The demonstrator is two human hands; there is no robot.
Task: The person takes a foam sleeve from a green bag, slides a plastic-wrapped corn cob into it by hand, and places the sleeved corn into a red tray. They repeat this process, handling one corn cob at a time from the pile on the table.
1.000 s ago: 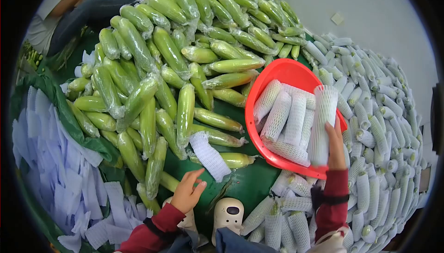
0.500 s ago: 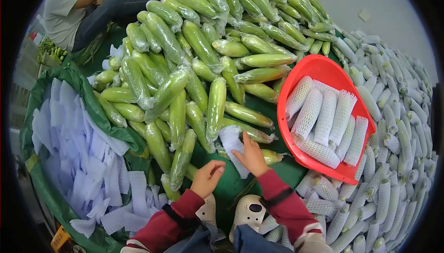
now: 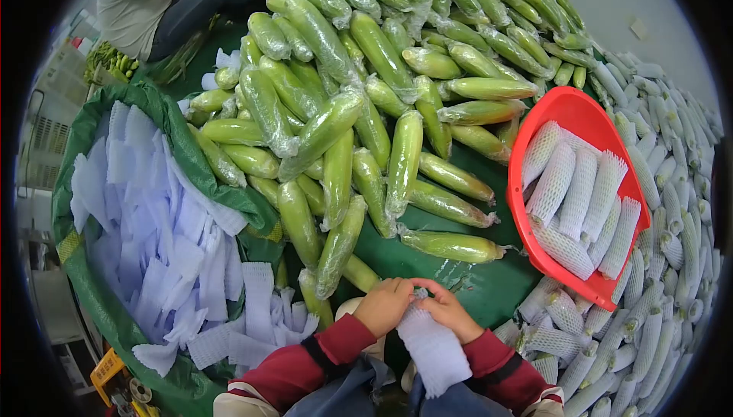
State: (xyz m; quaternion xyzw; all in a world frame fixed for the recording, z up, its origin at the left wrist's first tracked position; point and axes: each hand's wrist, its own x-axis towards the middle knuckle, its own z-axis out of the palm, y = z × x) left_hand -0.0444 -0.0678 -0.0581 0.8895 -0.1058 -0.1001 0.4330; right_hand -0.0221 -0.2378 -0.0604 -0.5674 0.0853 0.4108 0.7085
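A white foam net sleeve (image 3: 435, 352) hangs down in front of my lap, its upper end between my two hands. My left hand (image 3: 384, 306) is closed at the sleeve's top edge, fingers bent. On the other side, my right hand (image 3: 450, 314) pinches the same end, thumb and fingers together. Above my hands, a long light green vegetable (image 3: 452, 245) in clear plastic film lies on the green ground sheet (image 3: 489, 283). It is the nearest of a big heap of wrapped green vegetables (image 3: 328, 135).
At left, a green sack (image 3: 164, 96) holds many flat white foam sleeves (image 3: 168, 241). A red basin (image 3: 519, 169) at right holds several vegetables in foam sleeves. More sleeved ones (image 3: 664, 280) are piled beyond it. Another person (image 3: 134, 5) sits at the upper left.
The foam sleeve has come away from the heap toward my lap. My left hand has joined my right at its upper end. The view has shifted, so the heap appears further right.
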